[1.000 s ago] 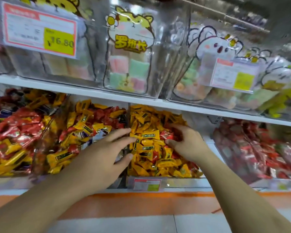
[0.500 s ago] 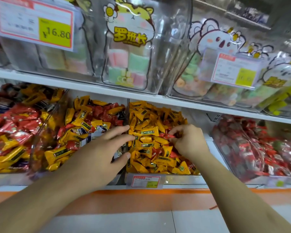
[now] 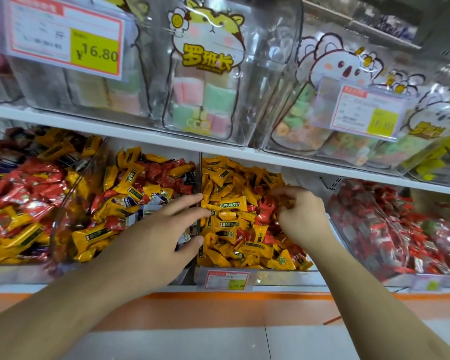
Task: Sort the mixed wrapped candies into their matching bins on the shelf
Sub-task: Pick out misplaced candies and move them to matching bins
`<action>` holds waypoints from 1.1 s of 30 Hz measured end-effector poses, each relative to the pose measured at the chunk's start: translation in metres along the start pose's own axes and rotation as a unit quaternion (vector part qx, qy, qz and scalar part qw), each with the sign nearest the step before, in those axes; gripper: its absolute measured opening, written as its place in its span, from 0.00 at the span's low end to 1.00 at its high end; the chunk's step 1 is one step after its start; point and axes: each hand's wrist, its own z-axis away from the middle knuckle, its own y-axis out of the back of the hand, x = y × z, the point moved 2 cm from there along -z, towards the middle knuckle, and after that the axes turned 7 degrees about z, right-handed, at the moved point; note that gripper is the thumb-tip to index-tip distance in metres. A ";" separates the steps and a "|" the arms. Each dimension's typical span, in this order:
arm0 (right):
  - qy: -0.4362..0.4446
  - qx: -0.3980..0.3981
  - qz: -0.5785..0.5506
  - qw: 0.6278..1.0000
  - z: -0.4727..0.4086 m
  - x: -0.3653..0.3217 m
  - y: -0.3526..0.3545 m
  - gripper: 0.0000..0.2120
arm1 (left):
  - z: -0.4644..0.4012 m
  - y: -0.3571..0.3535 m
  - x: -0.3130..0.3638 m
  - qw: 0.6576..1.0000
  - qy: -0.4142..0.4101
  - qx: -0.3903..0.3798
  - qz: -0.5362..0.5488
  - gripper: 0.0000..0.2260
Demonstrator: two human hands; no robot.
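Note:
The middle bin on the lower shelf holds mostly yellow wrapped candies (image 3: 229,205) with several red wrapped candies (image 3: 264,211) mixed in. My right hand (image 3: 302,216) is inside this bin at its right side, fingers curled, pinching a wrapped candy whose colour is blurred. My left hand (image 3: 161,229) hovers with fingers spread and straight over the clear divider (image 3: 200,178) between this bin and the mixed yellow-and-red bin (image 3: 140,183) to its left. It holds nothing.
A far-left bin (image 3: 24,183) has red and yellow candies. A right bin (image 3: 387,224) is filled with red ones. The white upper shelf (image 3: 115,131) carries clear tubs of pastel sweets (image 3: 205,94) and price tags (image 3: 65,35). An orange ledge (image 3: 218,307) runs below.
My right hand has lifted slightly and curled its fingers on a candy near the bin's right side. My left hand stays spread at the divider. The camera has tilted up a little.

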 end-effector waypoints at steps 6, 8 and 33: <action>0.020 -0.130 0.110 0.985 -0.005 -0.004 -0.011 0.34 | 0.000 -0.001 -0.001 1.000 -0.002 0.002 0.000 0.22; 0.020 -0.123 0.121 0.985 -0.006 -0.003 -0.015 0.33 | 0.000 -0.001 -0.001 1.000 -0.003 0.004 0.003 0.22; 0.031 -0.049 -0.167 0.984 0.021 -0.025 0.018 0.12 | 0.001 0.006 0.004 1.000 0.021 -0.010 0.017 0.22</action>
